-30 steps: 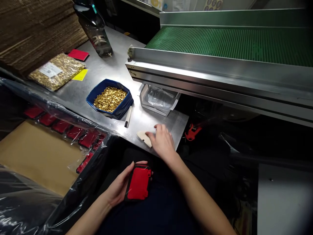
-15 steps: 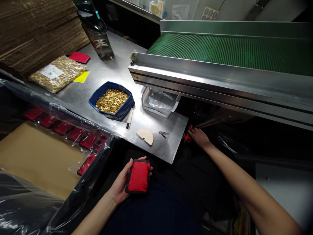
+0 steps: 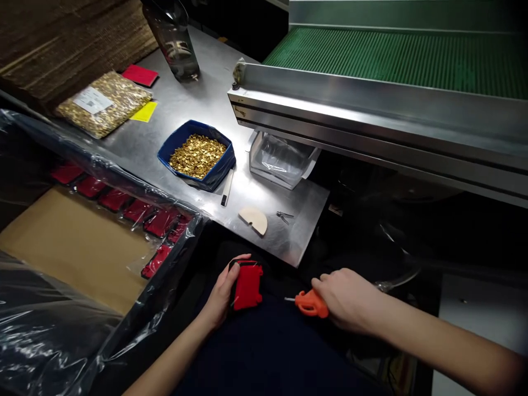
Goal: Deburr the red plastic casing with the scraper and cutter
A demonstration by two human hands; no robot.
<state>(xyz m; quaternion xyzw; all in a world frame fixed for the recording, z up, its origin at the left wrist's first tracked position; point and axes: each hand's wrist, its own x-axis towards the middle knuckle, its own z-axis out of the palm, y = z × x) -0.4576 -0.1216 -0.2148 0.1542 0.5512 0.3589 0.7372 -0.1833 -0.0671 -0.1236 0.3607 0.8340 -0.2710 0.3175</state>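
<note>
Two hands in view, both low over the lap. L hand wraps a red case w/ black rim, thumb over its top edge, fingers behind; case stands nearly on edge, tilted, red face toward the R side. R hand at 3 o'clock from the case, closed around the orange tool; its short metal tip points to 9 o'clock, toward the case, near it but not touching.

Steel table sits at 12 o'clock from the hands. On it, nearest the edge: a pale half-round piece, w/ a small metal clip-like item just beside it at 3 o'clock (too small to tell what it is). At 11 o'clock from those, a blue tray full of small gold parts; a thin black-and-white pen-like stick lies against the tray's near side. Clear plastic bin sits under the conveyor's steel rail, green belt above it.

Far end of table: sealed bag of gold parts w/ white label, yellow card and red card just beside it, dark bottle at 1 o'clock from the bag.

At 9 o'clock from the L hand: carton lined w/ clear film, a row of red cases along its far edge, brown cardboard sheet over the rest.
</note>
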